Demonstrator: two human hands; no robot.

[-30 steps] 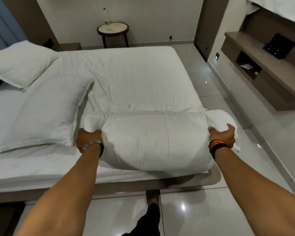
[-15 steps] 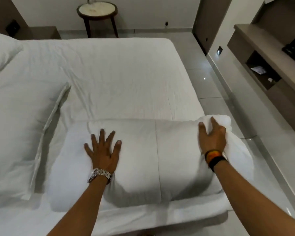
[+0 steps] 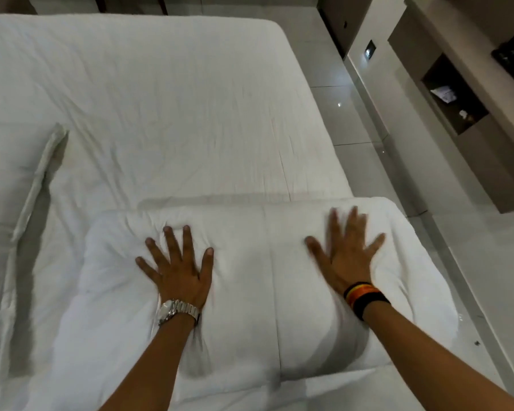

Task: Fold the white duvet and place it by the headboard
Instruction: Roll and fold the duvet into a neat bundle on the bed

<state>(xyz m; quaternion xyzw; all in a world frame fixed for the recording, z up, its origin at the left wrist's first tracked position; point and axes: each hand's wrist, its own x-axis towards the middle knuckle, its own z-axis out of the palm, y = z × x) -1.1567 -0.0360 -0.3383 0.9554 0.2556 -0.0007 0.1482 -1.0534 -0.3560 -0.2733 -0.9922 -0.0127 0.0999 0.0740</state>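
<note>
I press my left hand (image 3: 178,274) and right hand (image 3: 346,259) flat, fingers spread and grasping nothing, on the folded white duvet (image 3: 249,292) at the bed's (image 3: 160,99) near right edge (right hand blurred). Folding looks finished; next comes lifting the bundle toward the headboard, which is out of view.

The white duvet (image 3: 267,292) lies folded, puffy, at the mattress's near edge.
</note>
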